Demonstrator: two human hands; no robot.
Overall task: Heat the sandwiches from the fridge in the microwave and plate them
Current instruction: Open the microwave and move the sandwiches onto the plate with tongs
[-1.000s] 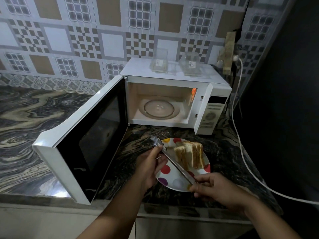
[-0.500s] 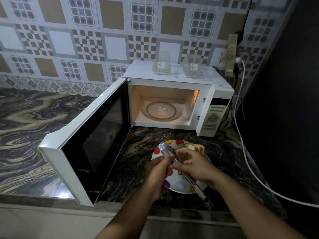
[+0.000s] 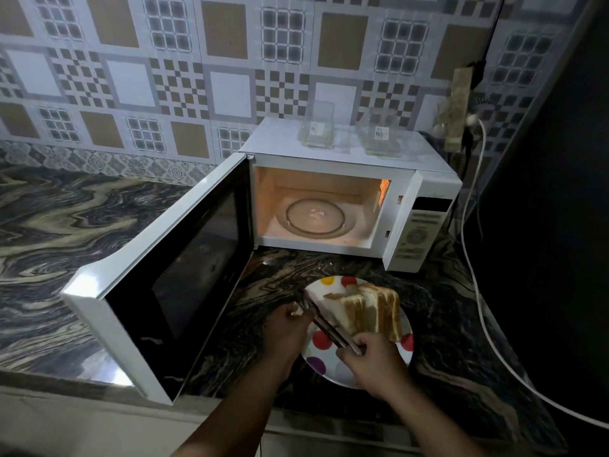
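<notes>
Sandwiches [image 3: 372, 311] stand in a row on a white plate with coloured dots [image 3: 333, 283] on the dark marble counter, just in front of the white microwave [image 3: 425, 183]. The microwave door [image 3: 171, 285] is swung wide to the left; the lit cavity holds only the glass turntable [image 3: 314, 217]. Metal tongs [image 3: 324, 324] lie slanted across the plate's left side. My left hand [image 3: 286, 328] grips them near the tips, and my right hand [image 3: 372, 357] holds the handle end over the plate's front edge.
Two clear glass containers [image 3: 318, 130] [image 3: 380, 136] sit on top of the microwave. A white power cord [image 3: 474, 291] trails along the counter at right beside a dark wall. The counter's front edge [image 3: 99, 387] runs below the door.
My right hand slid back from the tongs' tip area to their handle end near the plate's front. The sandwiches, hidden by that hand half a second ago, show again.
</notes>
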